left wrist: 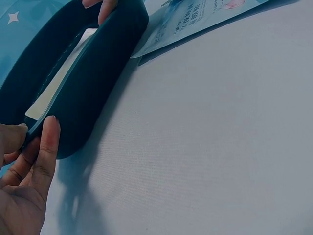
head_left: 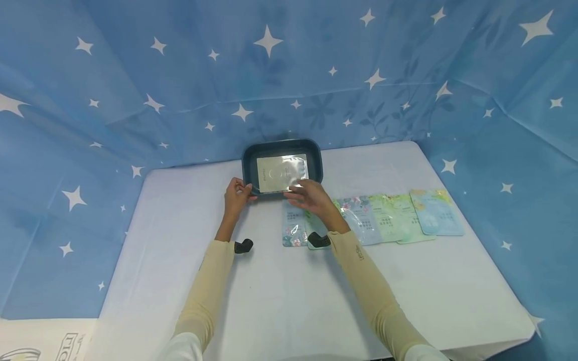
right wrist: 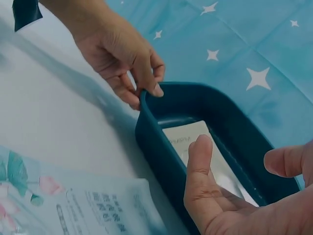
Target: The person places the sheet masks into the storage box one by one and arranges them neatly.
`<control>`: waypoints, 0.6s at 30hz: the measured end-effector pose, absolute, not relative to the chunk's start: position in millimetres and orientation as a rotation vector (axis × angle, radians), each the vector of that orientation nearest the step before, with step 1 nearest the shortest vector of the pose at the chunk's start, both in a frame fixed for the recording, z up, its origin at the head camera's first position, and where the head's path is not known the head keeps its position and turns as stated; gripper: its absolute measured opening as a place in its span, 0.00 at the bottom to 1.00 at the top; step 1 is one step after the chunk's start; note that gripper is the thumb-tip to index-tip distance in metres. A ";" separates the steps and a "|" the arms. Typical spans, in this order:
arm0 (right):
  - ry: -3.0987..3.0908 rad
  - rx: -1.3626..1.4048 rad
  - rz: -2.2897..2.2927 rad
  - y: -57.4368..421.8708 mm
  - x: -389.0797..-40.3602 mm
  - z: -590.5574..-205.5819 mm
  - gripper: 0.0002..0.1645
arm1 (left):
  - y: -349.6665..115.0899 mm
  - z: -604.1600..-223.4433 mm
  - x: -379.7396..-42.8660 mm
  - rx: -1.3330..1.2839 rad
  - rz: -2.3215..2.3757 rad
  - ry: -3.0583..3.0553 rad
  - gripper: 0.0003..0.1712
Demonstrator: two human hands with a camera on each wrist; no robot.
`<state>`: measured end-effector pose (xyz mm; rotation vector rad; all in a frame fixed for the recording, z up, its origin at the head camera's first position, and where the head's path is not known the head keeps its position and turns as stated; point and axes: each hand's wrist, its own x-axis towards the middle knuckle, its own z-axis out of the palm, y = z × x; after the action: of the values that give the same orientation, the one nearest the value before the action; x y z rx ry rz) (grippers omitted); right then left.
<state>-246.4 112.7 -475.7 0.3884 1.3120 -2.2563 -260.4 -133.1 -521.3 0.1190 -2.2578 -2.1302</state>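
A dark teal rectangular tray (head_left: 282,145) stands at the far side of the table, with a pale flat packet (head_left: 275,173) lying in it. At the tray's near left corner my left hand (head_left: 236,199) pinches the rim between thumb and fingers, as both the left hand (right wrist: 120,61) and the rim (right wrist: 195,85) show in the right wrist view. My right hand (head_left: 315,199) is over the near right part of the tray. Its thumb and fingers (right wrist: 198,166) are spread apart above the packet, with nothing between them.
Several flat, floral-printed packets (head_left: 361,220) in blue and green overlap in a row right of centre, partly behind my right wrist. A white cloth covers the table (head_left: 271,301). Blue star-patterned curtains (head_left: 293,65) stand behind the tray and at both sides.
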 end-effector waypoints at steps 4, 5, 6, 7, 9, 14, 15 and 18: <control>1.383 0.382 -2.232 116.4 -244.8 -478.6 0.06 | -131.1 -509.8 -255.0 0.117 -2.133 -2.269 0.12; 1.395 0.379 -2.227 117.2 -244.6 -479.4 0.06 | -130.7 -509.1 -254.6 0.127 -2.134 -2.271 0.13; 1.408 0.376 -2.222 118.0 -244.3 -480.0 0.08 | -130.4 -508.3 -254.1 0.134 -2.132 -2.275 0.13; 1.416 0.375 -2.221 118.7 -244.0 -480.7 0.10 | -130.3 -507.9 -254.0 0.139 -2.130 -2.278 0.13; 1.444 0.375 -2.217 120.3 -242.7 -481.5 0.15 | -130.2 -508.0 -254.4 0.142 -2.133 -2.276 0.13; 1.596 0.320 -2.149 127.6 -237.0 -484.1 0.20 | -132.0 -515.7 -259.7 0.135 -2.151 -2.252 0.11; 1.588 0.272 -2.159 131.6 -239.5 -491.2 0.19 | -132.3 -518.7 -261.3 0.138 -2.150 -2.248 0.11; 1.625 0.234 -2.138 135.5 -236.9 -492.0 0.21 | -132.5 -528.0 -266.0 0.148 -2.135 -2.241 0.11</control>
<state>-236.9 135.5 -492.0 0.2337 1.6251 -2.1376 -266.0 -132.5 -528.0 0.1475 -2.2408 -2.1352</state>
